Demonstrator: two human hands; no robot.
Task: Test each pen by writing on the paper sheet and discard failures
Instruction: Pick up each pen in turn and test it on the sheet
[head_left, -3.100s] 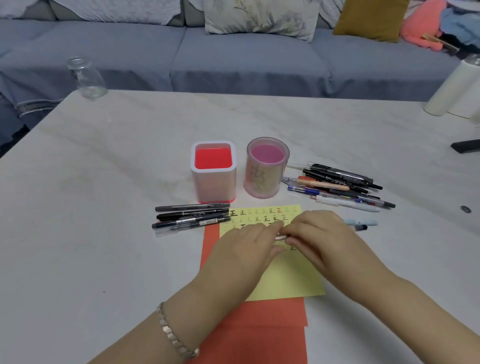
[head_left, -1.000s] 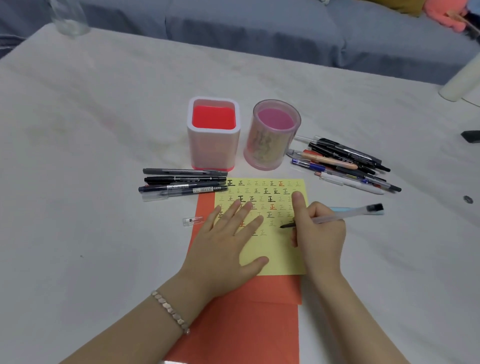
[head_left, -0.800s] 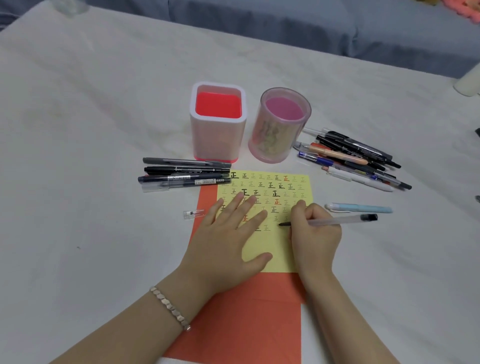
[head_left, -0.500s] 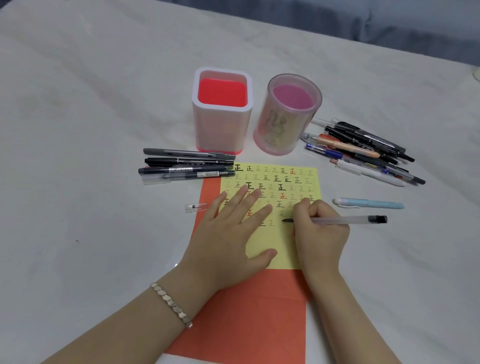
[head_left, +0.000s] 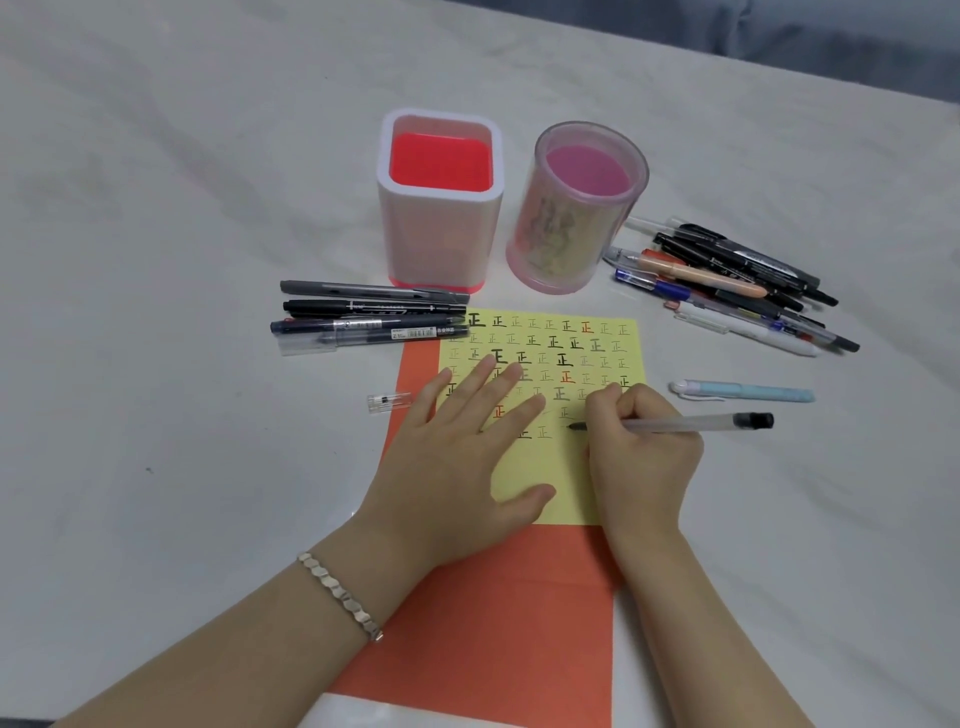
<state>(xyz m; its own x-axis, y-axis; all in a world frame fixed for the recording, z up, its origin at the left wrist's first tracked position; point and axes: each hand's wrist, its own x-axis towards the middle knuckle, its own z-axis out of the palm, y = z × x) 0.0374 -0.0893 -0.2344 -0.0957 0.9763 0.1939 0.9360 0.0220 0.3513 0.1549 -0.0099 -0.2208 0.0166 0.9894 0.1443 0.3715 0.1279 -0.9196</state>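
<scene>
One pen (head_left: 701, 423) pinched in right hand (head_left: 644, 457) fingers (head_left: 605, 400), tip on paper sheet (head_left: 566, 467).

White marbled table (head_left: 156, 208) filled most of the view. Grey-blue sofa (head_left: 831, 31) sat past its far edge, top right. Orange sheet (head_left: 493, 623) lay flat near the front. Glossy white object (head_left: 363, 714) overlapped its near end, cropped by frame. Silver link bracelet (head_left: 340, 595) on a wrist.
</scene>
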